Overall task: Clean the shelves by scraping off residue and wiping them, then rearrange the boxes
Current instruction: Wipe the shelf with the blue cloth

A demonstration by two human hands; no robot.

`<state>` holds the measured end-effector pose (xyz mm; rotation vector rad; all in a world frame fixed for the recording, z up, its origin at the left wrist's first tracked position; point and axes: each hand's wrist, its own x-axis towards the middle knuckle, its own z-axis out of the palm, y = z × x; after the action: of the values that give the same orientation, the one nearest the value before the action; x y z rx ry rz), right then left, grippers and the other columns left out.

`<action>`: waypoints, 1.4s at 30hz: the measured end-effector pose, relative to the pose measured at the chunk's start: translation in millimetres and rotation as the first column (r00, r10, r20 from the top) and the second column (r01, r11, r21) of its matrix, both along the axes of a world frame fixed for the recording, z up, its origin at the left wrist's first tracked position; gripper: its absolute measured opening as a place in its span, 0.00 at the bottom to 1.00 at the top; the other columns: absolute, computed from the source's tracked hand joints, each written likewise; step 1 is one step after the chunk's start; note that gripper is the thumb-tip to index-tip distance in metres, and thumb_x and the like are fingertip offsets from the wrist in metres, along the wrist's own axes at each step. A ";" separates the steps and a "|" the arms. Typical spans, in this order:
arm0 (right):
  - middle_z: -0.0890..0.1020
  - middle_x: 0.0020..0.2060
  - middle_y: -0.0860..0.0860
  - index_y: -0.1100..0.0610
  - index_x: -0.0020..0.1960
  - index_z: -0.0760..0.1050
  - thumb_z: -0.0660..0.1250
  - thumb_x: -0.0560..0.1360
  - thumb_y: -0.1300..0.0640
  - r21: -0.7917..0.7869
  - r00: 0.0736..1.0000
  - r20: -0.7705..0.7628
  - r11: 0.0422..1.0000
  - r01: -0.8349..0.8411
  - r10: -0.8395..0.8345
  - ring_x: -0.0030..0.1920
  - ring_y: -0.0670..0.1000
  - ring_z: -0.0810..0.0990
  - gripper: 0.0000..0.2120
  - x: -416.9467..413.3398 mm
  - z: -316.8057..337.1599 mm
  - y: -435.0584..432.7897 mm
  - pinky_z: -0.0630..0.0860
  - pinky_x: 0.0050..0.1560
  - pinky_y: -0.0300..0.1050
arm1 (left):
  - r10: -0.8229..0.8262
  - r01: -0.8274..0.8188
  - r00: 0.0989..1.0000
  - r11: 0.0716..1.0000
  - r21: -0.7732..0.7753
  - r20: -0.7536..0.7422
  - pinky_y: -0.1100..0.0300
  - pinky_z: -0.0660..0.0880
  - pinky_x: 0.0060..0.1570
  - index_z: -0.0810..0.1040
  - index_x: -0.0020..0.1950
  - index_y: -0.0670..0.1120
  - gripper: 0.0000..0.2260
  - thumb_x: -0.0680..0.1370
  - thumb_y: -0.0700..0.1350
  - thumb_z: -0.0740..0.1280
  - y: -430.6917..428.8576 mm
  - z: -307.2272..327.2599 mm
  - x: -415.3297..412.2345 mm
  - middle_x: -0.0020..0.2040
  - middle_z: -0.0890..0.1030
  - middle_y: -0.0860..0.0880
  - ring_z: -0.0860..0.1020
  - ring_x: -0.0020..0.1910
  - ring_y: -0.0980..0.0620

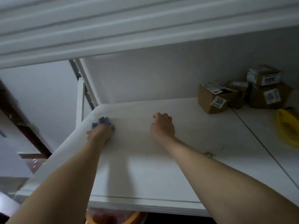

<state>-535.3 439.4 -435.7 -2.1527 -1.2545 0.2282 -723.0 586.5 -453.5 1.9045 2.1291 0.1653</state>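
Shelf [161,167] white across centre frame, cardboard boxes [213,99] clustered upper right, yellow object [286,128] at right edge, left hand [101,133] gripping blue cloth [103,121] centre left, right hand [163,126] curled into a fist, resting mid-shelf.

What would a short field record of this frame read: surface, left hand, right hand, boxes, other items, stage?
surface: white flat shelf, beneath another white shelf
left hand: grips crumpled blue cloth, pressed on the shelf near its left rear corner
right hand: fingers curled, resting mid-shelf; whether it holds anything is hidden
boxes: brown labelled cardboard boxes clustered at right rear, one stacked on another
other items: yellow object at right edge, partly cut off; dark residue speck beside right forearm
stage: wiping, judging by the cloth on the shelf
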 end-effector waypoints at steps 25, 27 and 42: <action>0.69 0.64 0.57 0.54 0.65 0.69 0.56 0.78 0.63 -0.034 0.991 0.008 0.991 0.132 -0.131 0.66 0.58 0.65 0.17 53.0 0.8 -3.8 0.69 0.59 0.49 | -0.007 0.007 1.000 0.999 0.049 0.006 0.44 0.73 0.57 0.74 0.63 0.39 0.19 0.76 0.48 0.59 109.8 -25.0 10.7 0.59 0.76 0.39 0.74 0.60 0.38; 0.69 0.64 0.56 0.54 0.65 0.69 0.55 0.79 0.63 -0.041 0.991 0.017 0.990 0.137 -0.136 0.66 0.58 0.65 0.16 58.3 -0.8 -6.7 0.69 0.58 0.49 | -0.022 0.024 0.999 0.997 0.067 -0.036 0.44 0.71 0.60 0.74 0.64 0.39 0.21 0.75 0.47 0.58 111.4 -32.8 20.0 0.62 0.74 0.37 0.73 0.62 0.37; 0.68 0.65 0.56 0.53 0.66 0.69 0.55 0.79 0.61 -0.064 0.982 0.021 0.980 0.186 -0.185 0.67 0.57 0.65 0.17 85.4 -6.1 -25.0 0.68 0.60 0.48 | -0.402 0.410 0.911 0.905 0.110 -0.088 0.48 0.61 0.71 0.54 0.78 0.48 0.30 0.79 0.55 0.60 50.4 -1.0 68.0 0.74 0.61 0.40 0.62 0.72 0.38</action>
<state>-449.9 414.3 -441.8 -2.3158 -1.0589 0.1770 -655.0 636.9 -454.5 2.4090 1.7380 0.1571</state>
